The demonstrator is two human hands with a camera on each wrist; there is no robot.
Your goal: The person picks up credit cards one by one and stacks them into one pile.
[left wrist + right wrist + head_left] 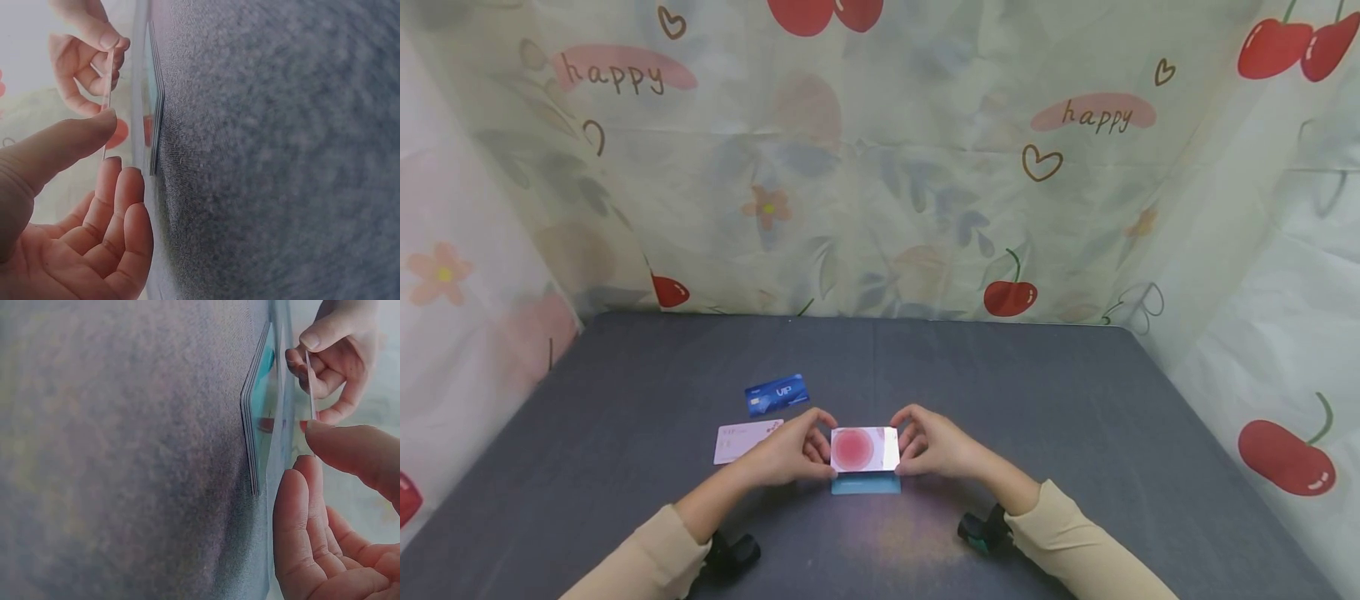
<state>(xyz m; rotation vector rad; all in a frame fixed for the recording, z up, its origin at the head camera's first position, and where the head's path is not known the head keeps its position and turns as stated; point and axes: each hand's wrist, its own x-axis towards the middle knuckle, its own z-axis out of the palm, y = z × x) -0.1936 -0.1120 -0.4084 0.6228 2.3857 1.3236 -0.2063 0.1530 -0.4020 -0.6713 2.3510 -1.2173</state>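
A pink and white card (853, 450) with a round red design is held level between both hands, above the table. My left hand (793, 448) grips its left end between thumb and fingertips; my right hand (942, 446) grips the right end likewise. In the left wrist view the card (107, 81) appears edge-on as a thin line. Below it, apart from it, lies a small stack of cards (250, 419) with a teal top one, whose near strip (865, 484) shows in the head view. The rest of the stack is hidden there by the held card.
To the left of the hands, a blue VIP card (777, 395) lies on the dark grey table (1000, 375). A pale pink card (745, 439) lies nearer, partly covered by my left hand. A patterned curtain (865, 208) rises behind the table's far edge.
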